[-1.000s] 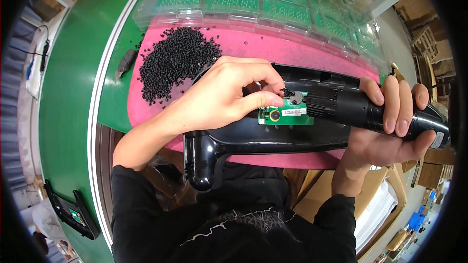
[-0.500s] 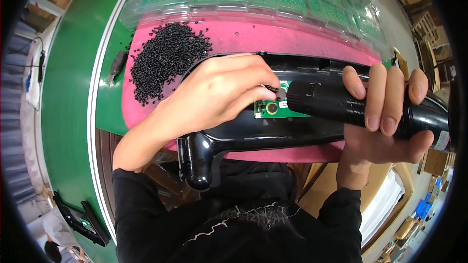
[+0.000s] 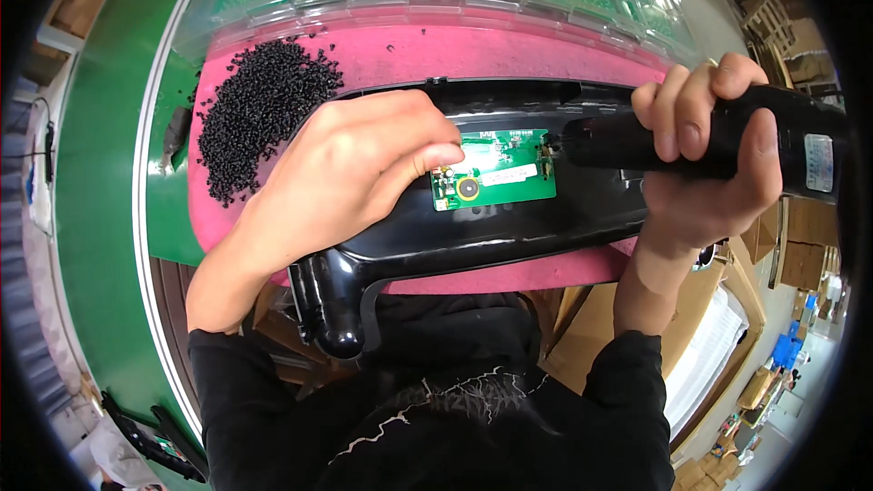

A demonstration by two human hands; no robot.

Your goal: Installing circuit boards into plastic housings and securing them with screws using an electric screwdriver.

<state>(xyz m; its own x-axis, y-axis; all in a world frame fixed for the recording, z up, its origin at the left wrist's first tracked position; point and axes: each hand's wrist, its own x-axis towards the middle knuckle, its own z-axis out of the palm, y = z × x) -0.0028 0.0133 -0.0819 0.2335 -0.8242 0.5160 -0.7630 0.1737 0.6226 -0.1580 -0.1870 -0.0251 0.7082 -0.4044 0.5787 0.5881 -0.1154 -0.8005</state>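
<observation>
A green circuit board (image 3: 505, 189) lies in a long black plastic housing (image 3: 436, 250) that rests on the pink mat. My right hand (image 3: 705, 132) is wrapped around a black electric screwdriver (image 3: 618, 144) held almost level from the right. Its tip is at the board's right edge, and bright light falls on the board. My left hand (image 3: 364, 150) is at the board's left end, thumb and forefinger together over its upper left corner. Anything between those fingers is hidden. Beyond this hand, a heap of small black screws (image 3: 264, 109) is spread on the mat.
Clear plastic trays (image 3: 409, 14) with green boards stand along the back of the pink mat (image 3: 509, 45). To the left, a green table (image 3: 100, 191) with a white edge strip bears another black housing (image 3: 150, 445). A cardboard box (image 3: 700, 345) stands at lower right.
The screwdriver's tip has gone from the middle of the board to its right edge. My left hand has drawn back left, uncovering more board. The whole view has shifted slightly.
</observation>
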